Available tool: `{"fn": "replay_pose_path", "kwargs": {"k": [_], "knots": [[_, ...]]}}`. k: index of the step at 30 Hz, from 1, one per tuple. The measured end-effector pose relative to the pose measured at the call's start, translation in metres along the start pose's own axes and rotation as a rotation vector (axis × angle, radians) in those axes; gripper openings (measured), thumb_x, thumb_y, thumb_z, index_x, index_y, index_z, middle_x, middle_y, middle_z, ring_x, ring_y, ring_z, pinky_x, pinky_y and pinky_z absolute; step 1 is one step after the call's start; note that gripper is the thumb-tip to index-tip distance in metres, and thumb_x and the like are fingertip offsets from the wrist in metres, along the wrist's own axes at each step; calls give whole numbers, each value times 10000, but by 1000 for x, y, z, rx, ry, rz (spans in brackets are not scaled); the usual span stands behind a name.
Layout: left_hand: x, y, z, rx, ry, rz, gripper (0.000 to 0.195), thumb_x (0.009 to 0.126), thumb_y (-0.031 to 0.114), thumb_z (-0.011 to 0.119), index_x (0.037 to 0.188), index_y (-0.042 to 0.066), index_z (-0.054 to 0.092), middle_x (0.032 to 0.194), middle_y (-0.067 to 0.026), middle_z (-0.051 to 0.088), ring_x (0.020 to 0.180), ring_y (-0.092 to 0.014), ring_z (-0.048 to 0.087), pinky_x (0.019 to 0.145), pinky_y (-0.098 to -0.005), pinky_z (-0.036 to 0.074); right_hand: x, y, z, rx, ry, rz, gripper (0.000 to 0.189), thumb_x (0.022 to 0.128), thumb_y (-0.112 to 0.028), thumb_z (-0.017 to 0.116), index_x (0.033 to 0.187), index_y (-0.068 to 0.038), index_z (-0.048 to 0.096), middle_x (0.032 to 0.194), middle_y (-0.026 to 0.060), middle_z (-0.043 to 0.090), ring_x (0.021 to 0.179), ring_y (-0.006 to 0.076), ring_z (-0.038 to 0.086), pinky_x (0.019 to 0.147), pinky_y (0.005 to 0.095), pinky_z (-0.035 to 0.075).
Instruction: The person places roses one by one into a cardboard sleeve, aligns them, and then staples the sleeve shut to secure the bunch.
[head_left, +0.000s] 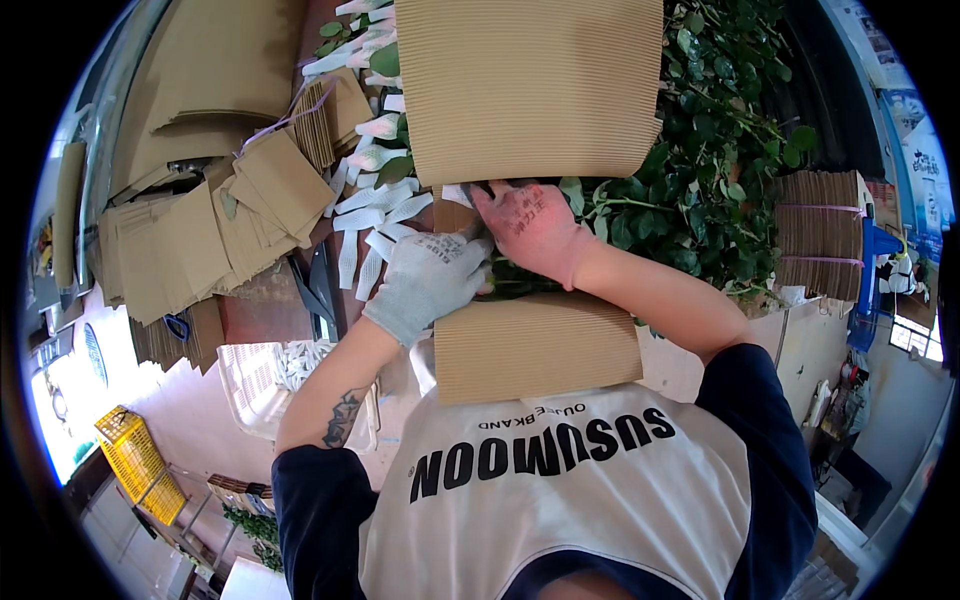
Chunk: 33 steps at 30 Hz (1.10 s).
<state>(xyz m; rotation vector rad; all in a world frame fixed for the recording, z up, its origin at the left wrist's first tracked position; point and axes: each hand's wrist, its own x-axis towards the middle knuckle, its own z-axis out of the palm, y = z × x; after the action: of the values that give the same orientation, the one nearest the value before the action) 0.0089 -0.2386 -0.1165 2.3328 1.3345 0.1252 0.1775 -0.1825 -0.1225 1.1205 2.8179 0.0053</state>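
Note:
My left hand (439, 271), in a grey knit glove, lies over net-sleeved flower heads, its fingers curled at the edge of a small cardboard piece (454, 217). My right hand (529, 225), in a pink-red glove, touches that piece near a white sleeve end; its fingertips are partly hidden, so its grip is unclear. Corrugated cardboard (532, 90) spans above both hands, and its lower flap (536, 349) reaches towards my chest. Green leafy stems (637, 225) run to the right from between the two parts. White mesh-sleeved flower heads (375, 210) lie left of the cardboard.
Flat cardboard pieces (176, 247) are piled at left, near a dark tool (319, 289). A white plastic basket (247, 394) holds white sleeves below. Leafy stems (720, 150) heap at right, beside a strapped cardboard stack (817, 232). A yellow crate (139, 465) stands lower left.

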Motion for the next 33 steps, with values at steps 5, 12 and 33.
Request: {"fn": "replay_pose_path", "kwargs": {"k": [5, 12, 33], "knots": [[-2, -1, 3, -4, -76, -27, 331, 859, 323, 507, 1099, 124, 620, 1004, -84, 649, 770, -265, 662, 650, -416, 504, 5, 11, 12, -7, 39, -62, 316, 789, -133, 561, 1094, -51, 577, 908, 70, 651, 836, 230, 644, 647, 347, 494], [-5, -5, -4, -64, -4, -3, 264, 859, 281, 530, 1046, 128, 638, 940, -90, 648, 791, -277, 648, 669, -397, 499, -1, 6, 2, -116, -185, -43, 266, 775, -148, 570, 1030, -71, 572, 884, 66, 632, 792, 223, 643, 619, 351, 490], [18, -56, 27, -224, 316, -157, 159, 840, 177, 581, 913, 39, 612, 903, -154, 633, 850, -340, 606, 747, -416, 478, 2, 10, 13, -128, -23, -56, 299, 808, -145, 539, 1075, -25, 601, 979, 120, 662, 988, 269, 610, 859, 404, 451]]}}
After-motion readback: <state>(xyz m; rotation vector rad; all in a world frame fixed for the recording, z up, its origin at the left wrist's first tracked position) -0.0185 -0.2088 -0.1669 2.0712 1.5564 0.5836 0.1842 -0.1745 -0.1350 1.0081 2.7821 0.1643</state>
